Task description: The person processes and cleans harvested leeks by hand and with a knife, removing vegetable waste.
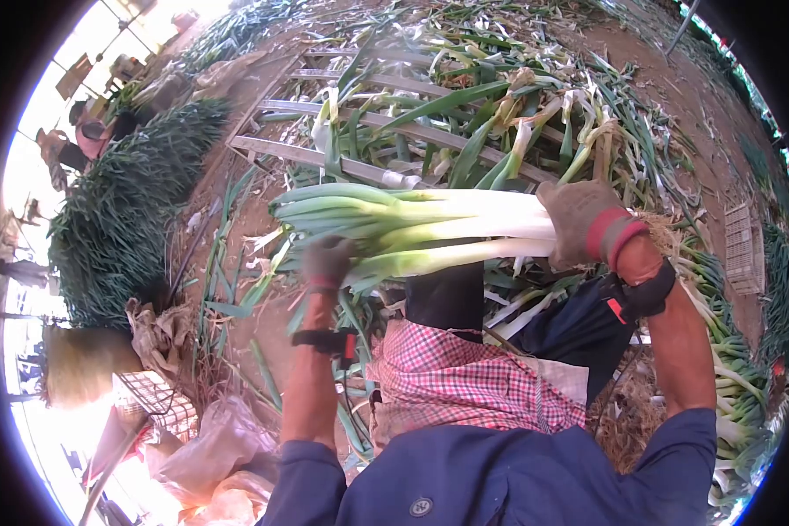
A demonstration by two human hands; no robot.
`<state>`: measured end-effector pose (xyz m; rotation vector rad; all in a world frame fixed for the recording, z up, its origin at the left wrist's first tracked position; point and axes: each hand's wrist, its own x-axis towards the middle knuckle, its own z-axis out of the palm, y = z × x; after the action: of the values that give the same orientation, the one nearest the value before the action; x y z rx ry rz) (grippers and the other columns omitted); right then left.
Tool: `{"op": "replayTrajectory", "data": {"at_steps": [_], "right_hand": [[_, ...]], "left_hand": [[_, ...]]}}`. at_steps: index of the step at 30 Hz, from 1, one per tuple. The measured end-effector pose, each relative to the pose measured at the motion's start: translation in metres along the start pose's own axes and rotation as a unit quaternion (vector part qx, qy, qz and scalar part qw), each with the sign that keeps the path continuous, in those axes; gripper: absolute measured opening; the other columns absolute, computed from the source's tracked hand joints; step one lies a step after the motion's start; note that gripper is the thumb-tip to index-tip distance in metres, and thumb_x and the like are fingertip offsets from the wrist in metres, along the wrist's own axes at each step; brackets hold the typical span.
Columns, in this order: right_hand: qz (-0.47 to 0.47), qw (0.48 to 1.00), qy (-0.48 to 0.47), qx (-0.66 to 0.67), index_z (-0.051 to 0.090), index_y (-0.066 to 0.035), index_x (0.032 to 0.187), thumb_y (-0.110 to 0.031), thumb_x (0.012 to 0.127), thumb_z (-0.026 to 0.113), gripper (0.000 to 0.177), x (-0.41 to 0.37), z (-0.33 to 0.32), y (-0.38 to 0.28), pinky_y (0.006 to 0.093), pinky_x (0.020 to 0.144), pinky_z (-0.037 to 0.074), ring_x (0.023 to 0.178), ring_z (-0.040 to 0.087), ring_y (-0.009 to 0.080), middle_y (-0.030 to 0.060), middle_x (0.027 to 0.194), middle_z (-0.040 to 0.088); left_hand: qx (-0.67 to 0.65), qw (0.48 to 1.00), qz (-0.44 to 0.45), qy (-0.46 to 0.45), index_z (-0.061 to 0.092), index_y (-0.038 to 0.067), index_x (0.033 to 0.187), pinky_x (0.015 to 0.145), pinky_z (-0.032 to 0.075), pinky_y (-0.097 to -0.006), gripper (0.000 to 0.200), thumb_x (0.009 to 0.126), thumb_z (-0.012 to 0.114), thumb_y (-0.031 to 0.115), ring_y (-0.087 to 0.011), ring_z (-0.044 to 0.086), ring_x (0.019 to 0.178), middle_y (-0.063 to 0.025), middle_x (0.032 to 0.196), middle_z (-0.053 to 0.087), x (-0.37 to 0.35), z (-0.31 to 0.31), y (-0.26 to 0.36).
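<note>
Bundle of long white-stalked, green-leaved leeks [438, 228] held in the air at chest height over the red-checked apron [465, 377]. Its long axis runs left-right across the view, white root ends to the person's right, green tops to the left. Right gloved hand [585, 221] is clamped round the white ends, left gloved hand [326, 261] is wrapped on the green section from below; grey wooden slatted pallet [324, 156] lies beyond.
</note>
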<state>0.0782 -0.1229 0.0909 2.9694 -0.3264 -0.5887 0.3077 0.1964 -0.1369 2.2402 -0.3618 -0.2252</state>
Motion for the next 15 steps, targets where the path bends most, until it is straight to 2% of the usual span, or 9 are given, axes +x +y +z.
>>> {"op": "replayTrajectory", "data": {"at_steps": [2, 3, 4, 6, 9, 11, 12, 14, 15], "right_hand": [[0.004, 1.0, -0.008, 0.005, 0.063, -0.003, 0.11, -0.033, 0.057, 0.087, 0.065, -0.001, 0.002, -0.001, 0.0449, 0.083, 0.057, 0.093, 0.073, 0.0368, 0.0192, 0.097, 0.073], [0.004, 1.0, -0.008, 0.007, 0.063, -0.003, 0.11, -0.033, 0.057, 0.087, 0.065, -0.001, 0.002, 0.0, 0.0449, 0.083, 0.057, 0.093, 0.073, 0.0369, 0.0192, 0.098, 0.073], [0.003, 1.0, -0.008, 0.008, 0.063, -0.003, 0.11, -0.033, 0.057, 0.087, 0.066, 0.001, 0.003, 0.0, 0.0449, 0.082, 0.057, 0.093, 0.073, 0.037, 0.0192, 0.098, 0.073], [0.001, 1.0, -0.013, 0.008, 0.063, -0.003, 0.11, -0.034, 0.056, 0.087, 0.067, 0.002, 0.001, 0.001, 0.045, 0.083, 0.057, 0.093, 0.073, 0.0371, 0.0191, 0.099, 0.073], [-0.003, 1.0, -0.026, 0.016, 0.064, -0.003, 0.111, -0.033, 0.055, 0.088, 0.068, 0.004, 0.0, 0.004, 0.0452, 0.083, 0.057, 0.094, 0.073, 0.037, 0.0191, 0.1, 0.073], [-0.013, 0.999, -0.027, 0.019, 0.064, -0.003, 0.11, -0.033, 0.054, 0.089, 0.068, 0.006, -0.001, 0.002, 0.0453, 0.084, 0.057, 0.094, 0.073, 0.0368, 0.0191, 0.1, 0.074], [-0.017, 0.999, -0.021, 0.016, 0.064, -0.003, 0.11, -0.032, 0.054, 0.09, 0.068, 0.007, -0.004, 0.0, 0.0453, 0.084, 0.057, 0.095, 0.073, 0.0367, 0.0192, 0.1, 0.074], [-0.012, 0.999, -0.031, -0.003, 0.065, -0.003, 0.109, -0.031, 0.053, 0.09, 0.068, 0.009, -0.011, -0.004, 0.0455, 0.084, 0.057, 0.095, 0.073, 0.0367, 0.0194, 0.099, 0.074], [-0.002, 0.999, -0.043, -0.016, 0.065, -0.003, 0.108, -0.031, 0.052, 0.09, 0.067, 0.014, -0.015, -0.008, 0.0456, 0.084, 0.057, 0.094, 0.073, 0.0368, 0.0195, 0.098, 0.074]], "left_hand": [[0.035, 0.992, 0.008, 0.124, 0.081, 0.005, 0.091, 0.063, 0.052, -0.0346, 0.028, 0.082, 0.07, 0.029, -0.0163, 0.065, 0.064, -0.0067, 0.07, 0.073, 0.016, -0.045, -0.064], [0.036, 0.993, -0.067, 0.09, 0.081, 0.006, 0.092, 0.062, 0.05, -0.0369, 0.029, 0.081, 0.07, 0.03, -0.0184, 0.062, 0.06, -0.01, 0.072, 0.074, 0.017, -0.091, -0.09], [0.085, 0.975, -0.115, 0.17, 0.08, 0.004, 0.091, 0.063, 0.047, -0.0373, 0.029, 0.08, 0.069, 0.029, -0.0187, 0.061, 0.061, -0.0111, 0.073, 0.074, 0.009, -0.128, -0.116], [0.309, 0.896, -0.224, 0.225, 0.078, 0.005, 0.099, 0.071, 0.052, -0.037, 0.033, 0.081, 0.067, 0.031, -0.0204, 0.065, 0.071, -0.0146, 0.092, 0.078, -0.014, -0.205, -0.184], [0.343, 0.912, -0.18, 0.134, 0.076, 0.006, 0.109, 0.08, 0.056, -0.0337, 0.029, 0.09, 0.064, 0.025, -0.018, 0.068, 0.079, -0.0117, 0.108, 0.075, -0.041, -0.256, -0.294], [0.112, 0.987, -0.103, 0.061, 0.07, 0.004, 0.119, 0.084, 0.058, -0.0327, 0.03, 0.095, 0.062, 0.02, -0.0174, 0.071, 0.085, -0.01, 0.114, 0.073, -0.051, -0.219, -0.256], [-0.078, 0.99, -0.112, 0.018, 0.066, 0.001, 0.125, 0.085, 0.059, -0.0329, 0.033, 0.097, 0.06, 0.017, -0.0177, 0.072, 0.088, -0.0093, 0.115, 0.071, -0.064, -0.183, -0.17], [-0.341, 0.93, -0.111, -0.086, 0.061, -0.001, 0.134, 0.076, 0.059, -0.0315, 0.041, 0.097, 0.061, 0.016, -0.018, 0.072, 0.085, -0.0091, 0.105, 0.073, -0.097, -0.107, 0.012], [-0.362, 0.902, -0.118, -0.203, 0.06, -0.003, 0.136, 0.079, 0.06, -0.0336, 0.043, 0.097, 0.061, 0.017, -0.0205, 0.073, 0.087, -0.0122, 0.109, 0.074, -0.108, -0.078, 0.055]]}}
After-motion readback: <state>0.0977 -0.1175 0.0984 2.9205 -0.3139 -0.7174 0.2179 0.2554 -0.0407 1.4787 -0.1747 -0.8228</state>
